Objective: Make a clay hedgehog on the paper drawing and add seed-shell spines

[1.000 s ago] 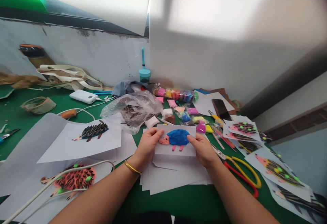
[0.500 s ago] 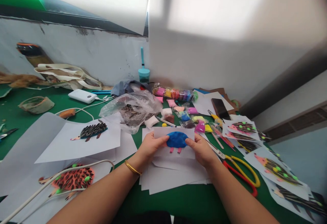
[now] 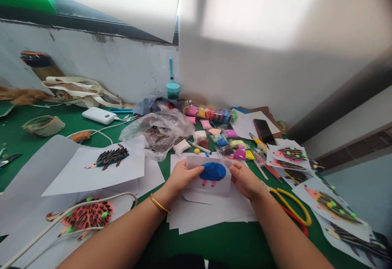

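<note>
Between my hands is a white sheet of paper (image 3: 196, 189) bearing a flat blue clay oval (image 3: 213, 171) with two small pink clay feet (image 3: 208, 183) below it. My left hand (image 3: 184, 175) grips the sheet's left side, its thumb at the oval's left edge. My right hand (image 3: 245, 178) pinches the sheet's right edge, with the thumb off the clay. The sheet is tilted up above a stack of white papers (image 3: 211, 218) on the green table. A yellow clay ball (image 3: 196, 151) and a pen (image 3: 199, 147) lie just beyond.
A plastic bag of sunflower seeds (image 3: 157, 132) and several clay packets (image 3: 225, 140) lie behind. Scissors (image 3: 294, 205) rest beside my right forearm. Finished hedgehog pictures (image 3: 333, 203) are at right; others (image 3: 112, 156) lie at left, with a white cable (image 3: 61, 216) across one.
The sheet has tilted up, and its top edge now stands raised. My right thumb has moved off the blue oval to the paper's right edge.
</note>
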A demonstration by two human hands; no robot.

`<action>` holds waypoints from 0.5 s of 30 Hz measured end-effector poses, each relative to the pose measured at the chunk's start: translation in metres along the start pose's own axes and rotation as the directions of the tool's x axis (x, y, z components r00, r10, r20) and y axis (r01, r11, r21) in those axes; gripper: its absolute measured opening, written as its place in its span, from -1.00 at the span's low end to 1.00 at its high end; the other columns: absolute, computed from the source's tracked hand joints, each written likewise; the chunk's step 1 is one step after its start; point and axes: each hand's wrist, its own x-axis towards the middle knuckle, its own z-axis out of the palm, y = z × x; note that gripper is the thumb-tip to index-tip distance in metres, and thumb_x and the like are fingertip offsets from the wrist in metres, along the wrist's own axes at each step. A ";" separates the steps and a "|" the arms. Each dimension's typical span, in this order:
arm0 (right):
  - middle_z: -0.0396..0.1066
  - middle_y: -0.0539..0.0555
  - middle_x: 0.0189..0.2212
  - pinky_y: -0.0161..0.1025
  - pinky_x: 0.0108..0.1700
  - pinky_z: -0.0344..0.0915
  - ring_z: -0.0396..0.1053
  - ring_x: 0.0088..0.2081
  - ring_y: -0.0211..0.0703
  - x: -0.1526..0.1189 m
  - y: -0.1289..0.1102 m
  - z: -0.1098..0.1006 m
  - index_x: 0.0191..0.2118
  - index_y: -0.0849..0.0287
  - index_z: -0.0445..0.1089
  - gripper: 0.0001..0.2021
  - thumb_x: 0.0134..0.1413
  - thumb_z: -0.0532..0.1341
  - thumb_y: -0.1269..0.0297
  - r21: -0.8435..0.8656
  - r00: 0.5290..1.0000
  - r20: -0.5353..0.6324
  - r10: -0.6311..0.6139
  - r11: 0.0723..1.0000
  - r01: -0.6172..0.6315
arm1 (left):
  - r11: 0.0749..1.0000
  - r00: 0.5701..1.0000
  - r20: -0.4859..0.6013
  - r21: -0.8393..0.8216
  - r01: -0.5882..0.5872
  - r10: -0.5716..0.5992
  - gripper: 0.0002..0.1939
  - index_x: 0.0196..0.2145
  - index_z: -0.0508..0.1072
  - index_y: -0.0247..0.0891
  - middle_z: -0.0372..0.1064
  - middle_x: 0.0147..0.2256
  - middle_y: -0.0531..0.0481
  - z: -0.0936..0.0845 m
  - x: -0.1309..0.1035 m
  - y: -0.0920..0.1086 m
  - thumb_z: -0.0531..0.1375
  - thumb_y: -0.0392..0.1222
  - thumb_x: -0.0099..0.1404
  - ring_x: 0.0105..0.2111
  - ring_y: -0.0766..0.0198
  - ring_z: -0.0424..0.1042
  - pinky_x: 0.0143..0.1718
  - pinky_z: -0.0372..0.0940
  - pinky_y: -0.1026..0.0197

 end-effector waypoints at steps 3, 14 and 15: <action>0.57 0.13 -0.21 -0.11 -0.09 0.37 0.47 -0.15 0.03 -0.002 -0.007 -0.004 -0.12 0.13 0.56 -0.53 -0.03 0.36 -0.14 -0.079 1.000 0.013 0.007 0.997 -0.006 | 0.997 0.997 0.068 0.072 0.018 -0.023 -0.61 -0.30 0.55 -0.34 0.48 -0.45 -0.03 0.001 -0.003 0.002 0.43 0.00 0.02 -0.45 0.25 0.39 -0.39 0.26 0.25; 0.43 0.02 -0.43 -0.29 -0.32 0.21 0.31 -0.38 -0.20 -0.005 -0.021 0.002 -0.36 0.22 0.54 -0.67 0.02 0.36 -0.01 -0.344 0.990 0.092 0.106 0.936 -0.068 | 0.969 0.986 0.155 0.244 0.026 -0.066 -0.65 -0.35 0.51 -0.33 0.44 -0.51 -0.02 0.006 -0.012 0.012 0.37 0.02 0.04 -0.49 0.23 0.38 -0.42 0.24 0.23; 0.39 0.01 -0.47 -0.30 -0.36 0.18 0.28 -0.41 -0.23 -0.005 -0.020 0.005 -0.39 0.23 0.52 -0.65 0.02 0.35 -0.02 -0.353 0.990 0.081 0.113 0.932 -0.077 | 0.969 0.986 0.152 0.245 0.027 -0.066 -0.65 -0.35 0.51 -0.33 0.44 -0.51 -0.02 0.006 -0.013 0.012 0.37 0.01 0.04 -0.49 0.23 0.38 -0.42 0.24 0.23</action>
